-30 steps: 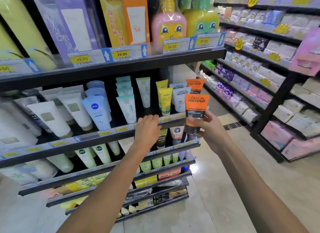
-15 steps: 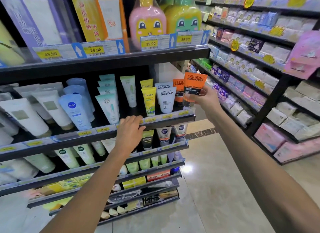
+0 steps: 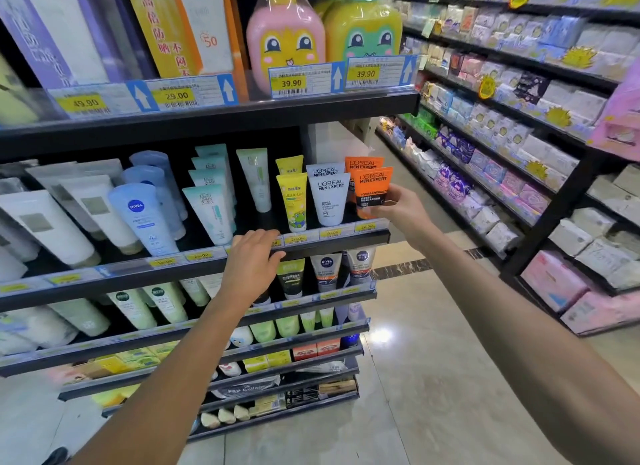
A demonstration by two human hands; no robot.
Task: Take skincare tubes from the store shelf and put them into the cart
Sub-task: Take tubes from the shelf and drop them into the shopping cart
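Since half a second ago the orange tube (image 3: pixel 372 191) has been brought in toward the shelf end, at about 2 o'clock from the left hand (image 3: pixel 254 257); it is now held upright just in front of a second orange tube (image 3: pixel 363 162) standing behind it. Whether its cap touches the shelf (image 3: pixel 194 269) cannot be told. The right hand (image 3: pixel 403 210) is curled round the tube's lower body, thumb on the front. The left hand has stayed put, fingers loosely bent and laid on the shelf edge, gripping nothing.

Step in hand, as judged: pick from the shelf, with the tube either just lifted or being set back; this frame alone does not settle it. No cart is in view, so the next move would call for the tube to be drawn clear to the right, toward the open aisle (image 3: pixel 433 343), and the cart found.

Nearby: grey tube (image 3: pixel 330 198) directly at 9 o'clock of the orange one, nearly touching; yellow tube (image 3: pixel 293 201) further left; blue tube (image 3: pixel 145 219) well left. The grey neighbour could be knocked over if the orange tube is swung leftward. Price tags (image 3: pixel 330 234) on the shelf lip sit below.
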